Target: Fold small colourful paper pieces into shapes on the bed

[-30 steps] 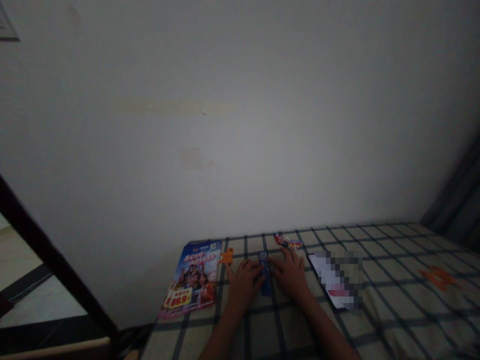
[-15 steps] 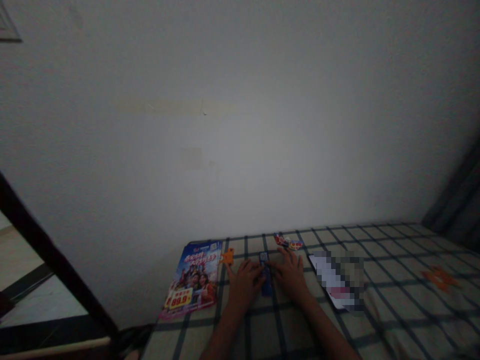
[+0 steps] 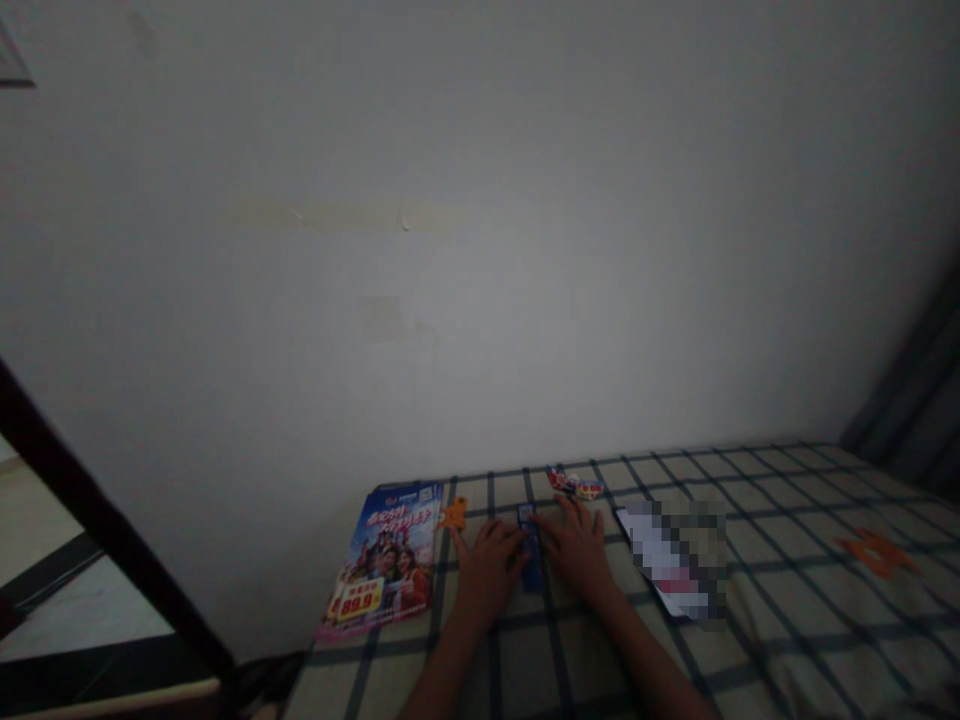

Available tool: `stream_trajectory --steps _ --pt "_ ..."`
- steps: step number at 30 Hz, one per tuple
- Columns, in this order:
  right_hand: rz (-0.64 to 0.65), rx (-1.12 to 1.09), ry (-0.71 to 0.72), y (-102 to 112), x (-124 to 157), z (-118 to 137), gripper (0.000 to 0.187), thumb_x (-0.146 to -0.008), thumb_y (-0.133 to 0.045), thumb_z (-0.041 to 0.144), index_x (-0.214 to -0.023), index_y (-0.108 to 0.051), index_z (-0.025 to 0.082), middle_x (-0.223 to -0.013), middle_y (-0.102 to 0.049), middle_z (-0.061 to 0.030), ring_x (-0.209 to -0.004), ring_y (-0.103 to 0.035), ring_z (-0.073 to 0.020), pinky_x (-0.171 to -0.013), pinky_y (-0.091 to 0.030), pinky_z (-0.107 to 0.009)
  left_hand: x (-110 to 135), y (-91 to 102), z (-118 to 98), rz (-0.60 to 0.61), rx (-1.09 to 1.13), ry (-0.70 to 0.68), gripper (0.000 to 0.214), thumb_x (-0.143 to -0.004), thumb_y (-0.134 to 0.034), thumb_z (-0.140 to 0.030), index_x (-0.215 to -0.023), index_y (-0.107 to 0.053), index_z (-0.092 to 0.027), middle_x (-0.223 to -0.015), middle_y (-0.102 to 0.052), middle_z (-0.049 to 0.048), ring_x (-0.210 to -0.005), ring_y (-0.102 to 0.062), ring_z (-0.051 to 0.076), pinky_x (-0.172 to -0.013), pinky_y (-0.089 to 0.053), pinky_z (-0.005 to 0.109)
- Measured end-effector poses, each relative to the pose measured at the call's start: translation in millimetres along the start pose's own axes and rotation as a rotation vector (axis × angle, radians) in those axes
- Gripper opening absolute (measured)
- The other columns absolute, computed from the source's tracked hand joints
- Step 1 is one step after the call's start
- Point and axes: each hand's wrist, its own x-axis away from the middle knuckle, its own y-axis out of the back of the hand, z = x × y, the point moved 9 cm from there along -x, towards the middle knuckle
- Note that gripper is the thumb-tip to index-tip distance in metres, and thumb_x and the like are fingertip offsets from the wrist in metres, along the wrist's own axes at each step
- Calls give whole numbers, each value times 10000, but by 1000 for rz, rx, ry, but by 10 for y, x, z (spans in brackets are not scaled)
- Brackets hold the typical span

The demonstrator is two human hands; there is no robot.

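A narrow folded strip of blue paper [image 3: 532, 573], with a small pale printed square at its far end, lies on the checked cloth between my hands. My left hand [image 3: 487, 562] bends over the strip's left edge, thumb and forefinger pressed on it and the little finger stretched out to the left. From the other side, my right hand [image 3: 582, 548] presses the strip with thumb and forefinger near its far end, its other fingers spread on the cloth. The fingertips partly cover the paper.
Left of my hands lies a printed leaflet [image 3: 390, 560] beside an orange cutout [image 3: 454, 514]. A colourful paper piece [image 3: 576, 484] is near the wall [image 3: 480, 300]. To the right are a partly blurred phone-like slab [image 3: 660, 565] and another orange cutout [image 3: 876, 552] on the checked cloth [image 3: 765, 600].
My right thumb and forefinger have shifted slightly toward the strip's far end. The left hand and the paper stay almost in place; the view has moved a little.
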Motion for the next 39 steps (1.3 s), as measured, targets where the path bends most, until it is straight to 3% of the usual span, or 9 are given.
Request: stream_trajectory --steps 5,17,26,32,39 --pt "-7 -18 27 -2 6 -20 497 -923 -530 288 -1341 -490 555 -1583 -322 -4 -1477 -216 -308 -1153 -133 -640 -2 -57 25 -3 -23 -18 338 -959 -550 -448 -1292 -588 -484 -1317 -654 -17 -1307 -483 298 -1114 37 790" --pt "15 10 -24 -24 -13 -10 396 -954 -502 414 -1320 -506 568 -1562 -357 -16 -1471 -230 -319 -1142 -115 -660 9 -28 -14 -21 -85 -36 334 -970 -518 -454 -1295 -599 -464 -1293 -660 -11 -1286 -499 291 -1147 -102 745" --pt "-11 10 -102 66 -69 -7 425 -930 -496 424 -1348 -521 499 -1584 -318 -27 -1480 -185 -339 -1137 -124 -646 -1 -53 19 8 -47 -22 333 -958 -549 -445 -1285 -599 -478 -1305 -656 -9 -1299 -484 301 -1131 -39 773" --pt "-54 6 -49 94 -90 2 484 -880 -540 332 -1343 -537 473 -1592 -300 -20 -1485 -164 -320 -1153 -101 -616 13 -38 1 -8 -17 -26 337 -973 -514 -459 -1300 -593 -464 -1311 -648 -4 -1305 -474 298 -1132 6 767" --pt "-93 -43 -25 87 -84 -68 579 -820 -563 204 -1352 -543 430 -1563 -335 -18 -1448 -243 -301 -1148 -195 -547 11 -19 -14 -17 -58 -33 349 -965 -529 -449 -1308 -595 -455 -1309 -649 -2 -1288 -493 291 -1168 -92 713"
